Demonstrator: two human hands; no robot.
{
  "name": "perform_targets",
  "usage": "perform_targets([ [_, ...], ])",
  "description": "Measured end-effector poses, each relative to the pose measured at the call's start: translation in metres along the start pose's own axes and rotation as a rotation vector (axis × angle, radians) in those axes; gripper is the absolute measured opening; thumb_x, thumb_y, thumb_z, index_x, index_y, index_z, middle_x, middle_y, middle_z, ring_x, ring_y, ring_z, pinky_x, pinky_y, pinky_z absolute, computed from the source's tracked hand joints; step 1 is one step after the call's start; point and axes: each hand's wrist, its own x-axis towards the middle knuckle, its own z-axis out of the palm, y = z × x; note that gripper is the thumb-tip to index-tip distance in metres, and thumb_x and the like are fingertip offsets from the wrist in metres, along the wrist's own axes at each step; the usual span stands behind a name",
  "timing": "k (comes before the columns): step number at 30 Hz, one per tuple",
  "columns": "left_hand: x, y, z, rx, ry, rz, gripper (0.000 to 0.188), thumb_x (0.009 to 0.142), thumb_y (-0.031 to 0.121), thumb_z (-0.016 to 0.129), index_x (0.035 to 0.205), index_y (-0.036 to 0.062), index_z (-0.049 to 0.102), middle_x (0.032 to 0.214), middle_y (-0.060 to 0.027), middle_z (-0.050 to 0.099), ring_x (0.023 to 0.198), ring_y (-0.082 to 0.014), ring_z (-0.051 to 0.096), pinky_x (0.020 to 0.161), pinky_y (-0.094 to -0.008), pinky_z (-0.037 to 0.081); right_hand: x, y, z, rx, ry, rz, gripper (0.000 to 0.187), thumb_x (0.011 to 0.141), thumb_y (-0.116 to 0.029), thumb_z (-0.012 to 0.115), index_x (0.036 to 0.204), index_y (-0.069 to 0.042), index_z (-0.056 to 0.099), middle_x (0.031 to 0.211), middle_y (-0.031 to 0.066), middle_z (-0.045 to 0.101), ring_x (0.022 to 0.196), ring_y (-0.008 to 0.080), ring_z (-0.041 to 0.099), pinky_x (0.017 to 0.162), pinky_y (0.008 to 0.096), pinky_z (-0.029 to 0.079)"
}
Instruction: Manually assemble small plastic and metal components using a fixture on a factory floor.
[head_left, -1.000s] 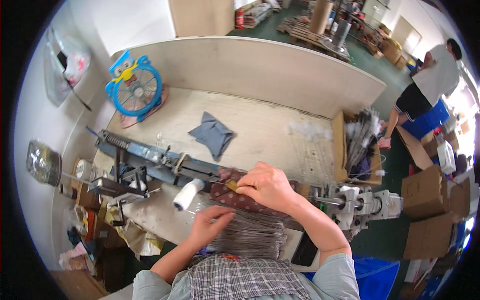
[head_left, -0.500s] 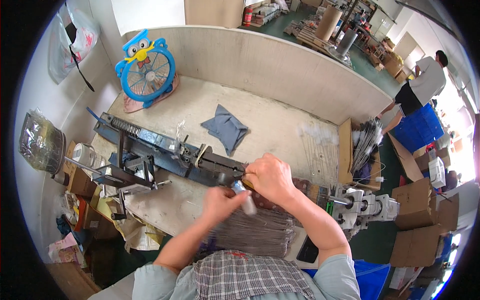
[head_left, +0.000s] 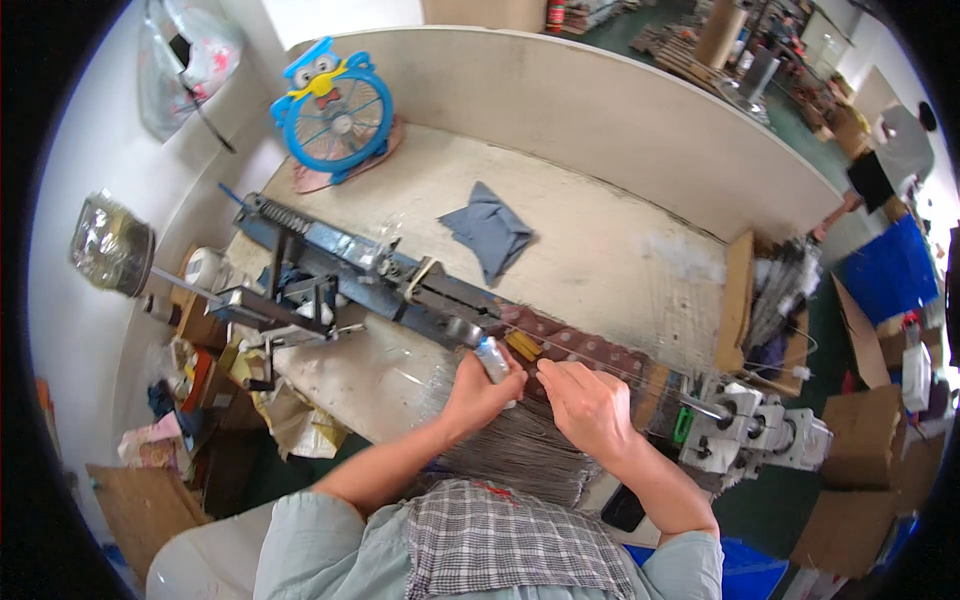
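Gripping a small white cylinder [head_left: 492, 358] at centre frame, the left hand [head_left: 478, 392] is curled around it, fingers wrapped, with the cylinder's upper end touching the right end of the long blue-grey machine bar [head_left: 390, 285]. Right hand [head_left: 590, 405] lies just beside it, fingers bunched and pressed down on the dark red patterned strip [head_left: 590, 348]; whether it pinches a wire I cannot tell. A yellow piece [head_left: 524, 346] sits between the two hands on that strip. Below both hands lies a bundle of thin grey wires [head_left: 520, 450].

Judgement: the step in hand looks like seating or feeding something at the bar's end, both hands close together. The next move likely calls for steady fine alignment of the cylinder with the bar while the right hand keeps the strip flat.

Outward: a folded grey cloth [head_left: 490, 235] at upper centre of the bench [head_left: 620, 250], a blue owl-shaped fan [head_left: 335, 115] upper left, a grey motor block [head_left: 750, 430] at right. Another person [head_left: 890, 160] stands far upper right.
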Motion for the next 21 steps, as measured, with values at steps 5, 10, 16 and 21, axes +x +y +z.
perform_targets([
  [5, 0.017, 0.007, -0.026, 0.785, -0.215, 0.146, 0.034, 0.071, 0.016, 0.069, 0.095, -0.0015, 0.053, 0.082, -0.0104, 0.06, 0.069, -0.0209, 0.058, 0.065, -0.033, 0.048, 0.008, 0.016, 0.045, -0.131, -0.138, 0.194, 0.025, 0.076, -0.01, 0.064, 0.1, -0.003, 0.06, 0.083, 0.0084, 0.059, 0.073, 0.0261, 0.061, 0.06, 0.0354, 0.05],
  [10, 0.004, 0.025, -0.079, 0.152, 0.134, -0.011, 0.045, 0.081, 0.027, 0.067, 0.111, 0.0017, 0.045, 0.094, -0.0109, 0.058, 0.081, -0.0176, 0.059, 0.073, -0.0293, 0.049, 0.007, 0.008, 0.034, 0.047, -0.157, 0.141, 0.019, 0.077, -0.012, 0.063, 0.094, -0.005, 0.06, 0.08, 0.0085, 0.055, 0.071, 0.0268, 0.06, 0.059, 0.0353, 0.049],
  [16, -0.012, 0.046, -0.183, -0.317, 0.489, -0.117, 0.025, 0.086, 0.029, 0.061, 0.096, 0.0079, 0.056, 0.079, -0.0008, 0.061, 0.068, -0.0115, 0.058, 0.065, -0.0254, 0.048, 0.009, 0.002, 0.023, 0.093, -0.23, 0.172, 0.016, 0.076, -0.013, 0.066, 0.087, -0.002, 0.06, 0.082, 0.0101, 0.056, 0.072, 0.029, 0.06, 0.06, 0.0371, 0.049],
  [21, -0.005, 0.04, -0.193, -0.334, 0.533, -0.056, 0.017, 0.086, 0.025, 0.06, 0.087, 0.0085, 0.059, 0.073, 0.0012, 0.059, 0.066, -0.0107, 0.056, 0.063, -0.0247, 0.047, 0.003, 0.0, 0.018, 0.078, -0.29, 0.187, 0.016, 0.075, -0.009, 0.066, 0.088, -0.002, 0.061, 0.082, 0.0112, 0.056, 0.072, 0.0304, 0.059, 0.06, 0.0373, 0.049],
])
